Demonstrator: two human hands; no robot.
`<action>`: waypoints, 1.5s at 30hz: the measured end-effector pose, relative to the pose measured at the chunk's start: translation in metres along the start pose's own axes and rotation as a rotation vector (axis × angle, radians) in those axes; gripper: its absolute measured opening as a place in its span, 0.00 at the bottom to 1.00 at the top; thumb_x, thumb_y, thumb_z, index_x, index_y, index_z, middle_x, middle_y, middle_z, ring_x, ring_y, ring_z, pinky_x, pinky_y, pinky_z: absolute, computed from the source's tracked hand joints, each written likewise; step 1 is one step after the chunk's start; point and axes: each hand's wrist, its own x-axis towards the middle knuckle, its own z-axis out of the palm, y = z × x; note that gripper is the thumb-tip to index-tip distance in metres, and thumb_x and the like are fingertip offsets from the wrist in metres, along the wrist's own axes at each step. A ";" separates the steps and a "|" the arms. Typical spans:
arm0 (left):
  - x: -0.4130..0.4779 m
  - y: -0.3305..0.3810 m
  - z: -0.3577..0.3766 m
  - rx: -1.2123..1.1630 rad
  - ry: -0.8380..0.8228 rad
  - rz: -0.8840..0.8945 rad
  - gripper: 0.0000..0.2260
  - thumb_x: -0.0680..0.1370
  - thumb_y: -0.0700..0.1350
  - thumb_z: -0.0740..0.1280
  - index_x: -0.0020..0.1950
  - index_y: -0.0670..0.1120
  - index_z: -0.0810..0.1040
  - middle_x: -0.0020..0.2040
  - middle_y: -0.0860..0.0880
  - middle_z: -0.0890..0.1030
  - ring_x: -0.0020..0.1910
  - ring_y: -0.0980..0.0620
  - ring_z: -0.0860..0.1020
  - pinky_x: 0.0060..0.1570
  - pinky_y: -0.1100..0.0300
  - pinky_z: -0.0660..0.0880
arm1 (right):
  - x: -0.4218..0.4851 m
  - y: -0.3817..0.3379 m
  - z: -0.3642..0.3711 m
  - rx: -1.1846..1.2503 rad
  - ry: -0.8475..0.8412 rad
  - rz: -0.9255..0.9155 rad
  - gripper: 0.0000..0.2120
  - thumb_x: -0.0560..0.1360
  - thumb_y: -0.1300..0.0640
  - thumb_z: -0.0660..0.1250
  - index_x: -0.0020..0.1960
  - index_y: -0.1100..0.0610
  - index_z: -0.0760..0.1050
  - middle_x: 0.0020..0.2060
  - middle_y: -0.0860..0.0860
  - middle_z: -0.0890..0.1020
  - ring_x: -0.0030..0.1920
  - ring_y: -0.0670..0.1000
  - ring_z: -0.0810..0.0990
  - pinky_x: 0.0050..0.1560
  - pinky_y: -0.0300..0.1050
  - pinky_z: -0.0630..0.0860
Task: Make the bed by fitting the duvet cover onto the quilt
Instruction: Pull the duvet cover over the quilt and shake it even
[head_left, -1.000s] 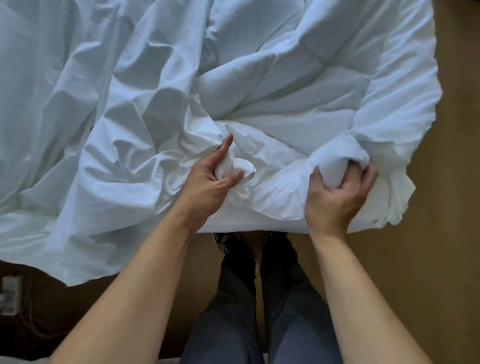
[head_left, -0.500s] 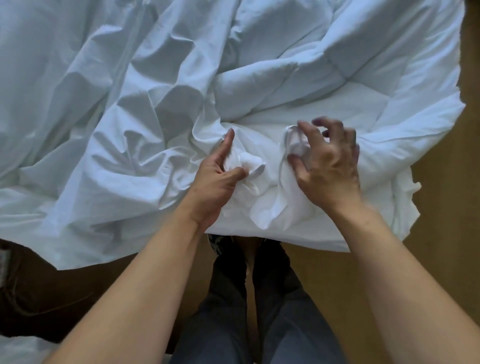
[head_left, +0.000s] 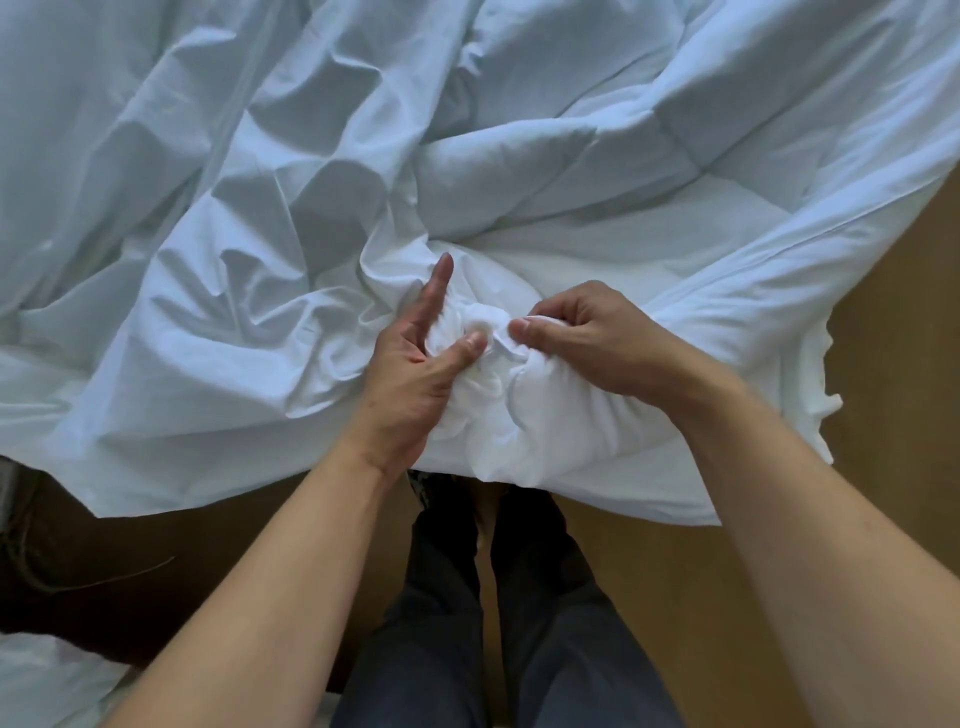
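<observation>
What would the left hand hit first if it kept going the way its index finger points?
Probably the bunched duvet cover: the left hand points up-frame along the bed, and its fingertip already lies against those folds. Depth is hard to judge.

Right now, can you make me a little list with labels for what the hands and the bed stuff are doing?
left hand: pinches a bunched knot of white fabric with its thumb, index finger straight
right hand: grips the same bunch from the other side, fingers curled
cover: thin, wrinkled, spread to the left
quilt: puffy, stitched in squares, to the right
bunch: near the edge closest to the person
floor: tan, under the hanging edge
legs: dark trousers, right at the bed
</observation>
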 end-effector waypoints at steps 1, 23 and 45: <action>-0.002 -0.001 0.001 0.002 0.016 0.016 0.30 0.78 0.36 0.71 0.77 0.56 0.68 0.69 0.70 0.69 0.71 0.74 0.63 0.64 0.72 0.68 | 0.002 0.000 0.000 0.013 -0.010 0.006 0.20 0.79 0.50 0.69 0.42 0.68 0.79 0.31 0.53 0.72 0.32 0.48 0.69 0.33 0.42 0.65; -0.019 0.005 -0.005 -0.166 0.066 -0.083 0.30 0.74 0.34 0.54 0.70 0.55 0.77 0.56 0.57 0.83 0.58 0.60 0.78 0.64 0.62 0.74 | 0.036 -0.001 0.002 -0.110 -0.050 0.017 0.10 0.74 0.50 0.69 0.39 0.55 0.81 0.32 0.54 0.79 0.33 0.46 0.75 0.35 0.48 0.74; -0.013 -0.027 0.023 -0.310 0.672 -0.226 0.07 0.72 0.33 0.74 0.40 0.44 0.81 0.43 0.43 0.83 0.44 0.46 0.81 0.52 0.48 0.79 | 0.055 0.002 0.018 -0.252 -0.102 -0.030 0.14 0.75 0.48 0.68 0.35 0.55 0.75 0.26 0.47 0.74 0.28 0.46 0.71 0.32 0.43 0.67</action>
